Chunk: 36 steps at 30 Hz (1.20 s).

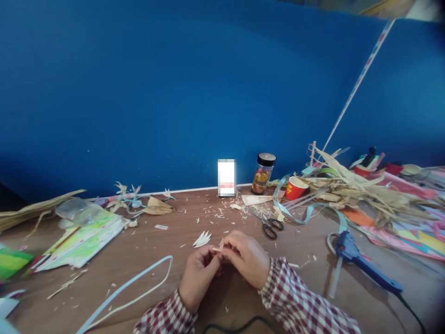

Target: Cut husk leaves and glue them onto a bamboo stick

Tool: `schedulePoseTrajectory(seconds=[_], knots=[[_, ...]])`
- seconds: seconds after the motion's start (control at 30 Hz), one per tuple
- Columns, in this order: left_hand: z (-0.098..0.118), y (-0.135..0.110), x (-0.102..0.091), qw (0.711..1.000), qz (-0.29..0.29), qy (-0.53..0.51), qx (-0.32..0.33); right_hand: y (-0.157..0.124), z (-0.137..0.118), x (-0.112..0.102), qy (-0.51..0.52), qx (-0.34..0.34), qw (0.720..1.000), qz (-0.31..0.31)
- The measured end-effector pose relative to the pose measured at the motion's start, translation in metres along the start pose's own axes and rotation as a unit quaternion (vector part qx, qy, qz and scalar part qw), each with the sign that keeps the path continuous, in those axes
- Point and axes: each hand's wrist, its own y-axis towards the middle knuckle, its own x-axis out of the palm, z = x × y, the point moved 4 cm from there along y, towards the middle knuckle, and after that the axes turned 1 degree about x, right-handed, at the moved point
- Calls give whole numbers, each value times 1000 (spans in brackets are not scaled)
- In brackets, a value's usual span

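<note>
My left hand (199, 274) and my right hand (249, 258) meet low in the middle of the view, fingertips almost touching. Between them is a small pale strip (217, 249), which looks like dried husk. Both hands pinch it with thumb and fingers; the fingers partly cover it. Just beyond my left hand lie several white pointed petal-shaped pieces (202, 239). Black-handled scissors (273, 227) rest on the table past my right hand, their blades among pale scraps (253, 211).
A blue glue gun (361, 260) lies at right, near a heap of dried husks (375, 190). A red paper cup (296, 188), a lidded jar (263, 174) and a bright blurred upright rectangle (227, 177) stand before the blue wall. A pale ribbon loop (139, 276) lies at left.
</note>
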Motion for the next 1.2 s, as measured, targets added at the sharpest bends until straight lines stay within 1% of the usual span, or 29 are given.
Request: schedulePoseTrajectory(seconds=[0.17,0.33,0.5,0.73,0.8,0.9,0.97,1.03,1.13,1.17,1.2], knots=[[-7,-1,0,998,-2,-32,-45,0,-1,-2,1,-7,1000,10],[-8,-2,0,997,-24,-23,-65,0,-2,-3,14,-15,1000,14],[-4,-2,3,997,-47,25,-48,-1,-2,-3,21,-17,1000,14],[0,-5,1,993,-40,112,0,1,1,-1,24,-16,1000,3],[-1,-4,0,992,-45,115,-5,0,0,1,22,-18,1000,-1],[-5,-5,-3,995,-49,87,-23,-1,-3,3,8,-21,1000,5],[-5,-6,-5,997,-39,69,-25,0,-1,3,-10,-27,999,17],[-3,-9,-5,997,-32,64,-23,3,8,-3,-44,-18,998,42],[0,-11,-4,997,-39,68,-21,8,27,-23,-88,26,990,104],[0,-11,-4,997,-38,68,-21,9,31,-30,-80,31,989,122],[0,-10,-4,998,-22,61,-19,10,33,-35,-56,27,989,133]])
